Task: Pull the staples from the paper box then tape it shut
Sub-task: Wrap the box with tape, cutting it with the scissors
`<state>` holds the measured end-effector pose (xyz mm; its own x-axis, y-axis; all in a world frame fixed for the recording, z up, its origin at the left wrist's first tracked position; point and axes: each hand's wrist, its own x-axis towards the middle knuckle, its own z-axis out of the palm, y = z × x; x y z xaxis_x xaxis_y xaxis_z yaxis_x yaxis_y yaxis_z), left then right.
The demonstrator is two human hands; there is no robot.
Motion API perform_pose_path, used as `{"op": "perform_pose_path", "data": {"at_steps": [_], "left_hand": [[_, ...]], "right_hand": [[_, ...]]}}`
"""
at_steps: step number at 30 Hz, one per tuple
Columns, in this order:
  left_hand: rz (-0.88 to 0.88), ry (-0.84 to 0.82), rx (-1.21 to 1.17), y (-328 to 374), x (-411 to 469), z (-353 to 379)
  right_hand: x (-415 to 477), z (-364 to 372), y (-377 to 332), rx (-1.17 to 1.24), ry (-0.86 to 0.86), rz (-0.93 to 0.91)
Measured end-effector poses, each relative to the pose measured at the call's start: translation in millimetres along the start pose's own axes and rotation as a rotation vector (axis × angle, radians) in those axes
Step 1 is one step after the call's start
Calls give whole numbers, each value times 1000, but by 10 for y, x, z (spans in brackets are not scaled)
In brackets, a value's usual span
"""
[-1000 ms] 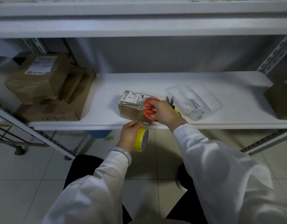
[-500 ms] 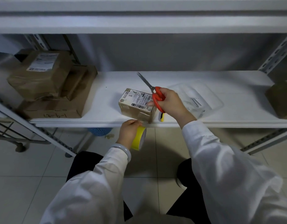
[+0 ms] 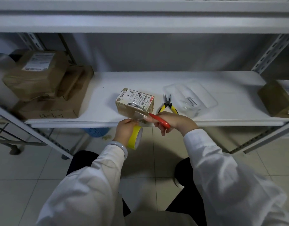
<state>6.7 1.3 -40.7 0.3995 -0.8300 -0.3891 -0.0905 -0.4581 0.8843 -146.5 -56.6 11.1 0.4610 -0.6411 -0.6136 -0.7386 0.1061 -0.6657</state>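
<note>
White metal shelf (image 3: 205, 88) runs across in front of me, pale floor tiles below. Stack of brown parcels (image 3: 42, 85) fills the shelf's left end, another brown parcel (image 3: 275, 98) at the right end. Clear plastic tray (image 3: 204, 93) sits right of centre w/ a few staples (image 3: 191, 100) in it, though too small to count. Paper box (image 3: 134, 103), small, brown, white barcode label on top, sits near the shelf's front edge, about mid-width, turned at an angle. Yellow-handled pliers (image 3: 168, 105) lie on the shelf btwn the box and the tray, tips pointing to the back.

My left hand (image 3: 125, 129) is below the front edge, curled around a yellow tape roll (image 3: 135, 137), w/ a clear strip of tape (image 3: 138, 115) stretched from the roll up to the box's near corner. My right hand (image 3: 174, 122) is closed on red-handled scissors (image 3: 156, 119), fingers through the loops, blades at the tape strip just beside the box's front face. Can't tell if the blades are parted or together.
</note>
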Motion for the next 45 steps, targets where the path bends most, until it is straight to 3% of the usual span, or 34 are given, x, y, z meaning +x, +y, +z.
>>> {"op": "perform_pose_path", "data": {"at_steps": [5,18,45], "left_hand": [[-4,-9,44,-3,-7,-12],[-12,12,31,39,-34,-30],[-53,-60,60,21,34,-154]], "right_hand": [[-151,-103,160,-61,-91,121],[-93,-96,258,-152,-88,255],[148,60,186,-84,-119,239]]}}
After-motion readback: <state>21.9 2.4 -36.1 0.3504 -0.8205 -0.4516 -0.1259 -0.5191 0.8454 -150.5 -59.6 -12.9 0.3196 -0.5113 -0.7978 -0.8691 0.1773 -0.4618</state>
